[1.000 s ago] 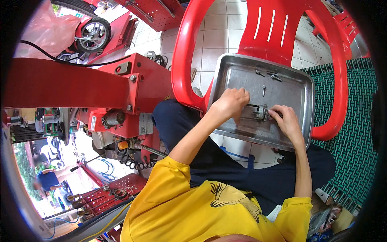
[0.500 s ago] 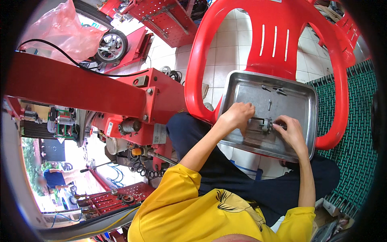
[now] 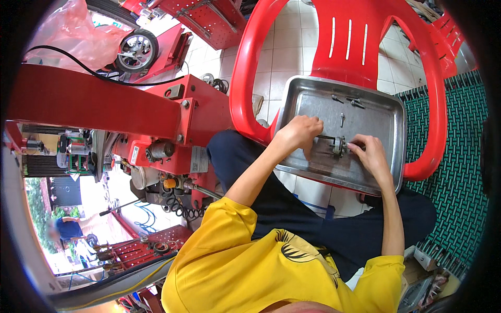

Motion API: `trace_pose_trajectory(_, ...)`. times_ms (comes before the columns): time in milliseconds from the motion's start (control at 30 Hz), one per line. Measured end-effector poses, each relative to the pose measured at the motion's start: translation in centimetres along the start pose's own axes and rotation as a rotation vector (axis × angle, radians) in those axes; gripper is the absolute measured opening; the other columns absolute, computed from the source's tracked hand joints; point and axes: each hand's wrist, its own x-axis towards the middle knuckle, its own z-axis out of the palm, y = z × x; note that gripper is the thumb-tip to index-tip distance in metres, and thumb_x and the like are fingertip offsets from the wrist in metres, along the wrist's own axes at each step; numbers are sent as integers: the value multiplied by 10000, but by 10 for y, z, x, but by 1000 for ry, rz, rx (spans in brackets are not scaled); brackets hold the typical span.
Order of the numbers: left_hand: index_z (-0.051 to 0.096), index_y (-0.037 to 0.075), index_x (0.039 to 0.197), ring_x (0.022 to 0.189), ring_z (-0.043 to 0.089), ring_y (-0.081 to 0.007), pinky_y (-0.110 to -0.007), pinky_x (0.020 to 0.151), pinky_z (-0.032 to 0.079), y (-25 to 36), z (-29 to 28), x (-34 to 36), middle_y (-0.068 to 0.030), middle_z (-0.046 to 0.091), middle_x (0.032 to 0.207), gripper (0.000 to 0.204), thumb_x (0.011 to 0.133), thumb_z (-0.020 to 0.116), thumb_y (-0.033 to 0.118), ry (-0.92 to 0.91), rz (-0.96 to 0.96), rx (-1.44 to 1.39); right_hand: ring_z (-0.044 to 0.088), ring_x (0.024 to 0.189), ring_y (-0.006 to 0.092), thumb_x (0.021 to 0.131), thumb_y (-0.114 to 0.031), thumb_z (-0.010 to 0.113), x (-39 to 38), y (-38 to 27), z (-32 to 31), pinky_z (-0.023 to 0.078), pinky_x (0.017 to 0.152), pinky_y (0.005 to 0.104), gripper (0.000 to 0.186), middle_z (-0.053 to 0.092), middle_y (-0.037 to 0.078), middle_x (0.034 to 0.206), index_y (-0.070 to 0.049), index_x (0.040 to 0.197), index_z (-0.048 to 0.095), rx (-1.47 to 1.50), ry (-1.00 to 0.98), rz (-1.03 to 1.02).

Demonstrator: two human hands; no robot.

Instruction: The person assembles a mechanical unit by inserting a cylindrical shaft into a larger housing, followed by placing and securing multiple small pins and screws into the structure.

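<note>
Over a shallow metal tray [image 3: 383, 172] both of my hands work close together. My left hand [image 3: 301, 133] is closed at the near end of a thin dark rod [image 3: 326, 137], which reaches toward a small round metal part [image 3: 339, 146] with notched edges. The rod's exact kind cannot be made out. My right hand [image 3: 369, 152] pinches that part from its right side, its fingertips partly hiding it. Farther back in the tray lie several loose bolts: a single bolt [image 3: 342, 120] just beyond the part, and a dark bolt [image 3: 337, 98] near a pair of bolts [image 3: 356, 103].
The tray rests on a red plastic chair [image 3: 240, 99] in front of my knees. A green woven seat [image 3: 443, 156] stands at the right. On the left is a large red machine arm [image 3: 94, 104]. Behind it are a wheel [image 3: 136, 50] and a pink plastic bag [image 3: 73, 36].
The whole view has shifted slightly, so the tray and hands sit higher and a little left. Both hands keep their hold at the round part; the bolts lie as before.
</note>
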Motion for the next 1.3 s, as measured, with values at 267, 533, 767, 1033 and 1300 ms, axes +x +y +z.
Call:
trace_pose_trajectory(267, 561, -8, 1073, 1027, 644, -396, -460, 867, 523, -2, 5, -3, -174, 639, 1090, 814, 454, 963, 335, 40, 22, 10, 700, 924, 376, 918, -285, 687, 1, -4, -1, 523, 822, 434, 269, 736, 180, 943, -26, 976, 727, -15, -85, 93)
trace_pose_trajectory(533, 574, -10, 1059, 1030, 638, -387, -441, 875, 518, -7, 8, 0, -164, 638, 1079, 794, 456, 963, 332, 40, 51, 20, 694, 953, 361, 899, -265, 707, 2, 4, 6, 517, 843, 439, 267, 734, 173, 974, -22, 1009, 718, -32, -33, 30)
trace_pose_trajectory(767, 578, -36, 1055, 1044, 637, -399, -448, 884, 520, -5, 1, 2, -199, 648, 1080, 819, 443, 967, 344, 17, 49, 29, 690, 953, 369, 876, -249, 726, -2, -1, 4, 519, 835, 444, 246, 734, 175, 955, -33, 993, 728, 36, 90, -50)
trace_pose_trajectory(1033, 531, -23, 1018, 1044, 605, -397, -442, 878, 498, -5, -1, -3, -182, 618, 1041, 765, 490, 954, 335, 37, 47, -13, 693, 919, 369, 862, -263, 740, 0, 5, 1, 514, 846, 456, 250, 737, 175, 940, -42, 979, 741, 30, 96, -93)
trace_pose_trajectory(1300, 540, -30, 993, 1018, 612, -412, -448, 858, 503, -4, -3, 2, -192, 622, 1041, 748, 488, 956, 333, 7, 43, 5, 687, 903, 356, 894, -302, 701, -3, 8, 6, 474, 840, 457, 264, 736, 167, 893, -57, 974, 755, 10, 109, -107)
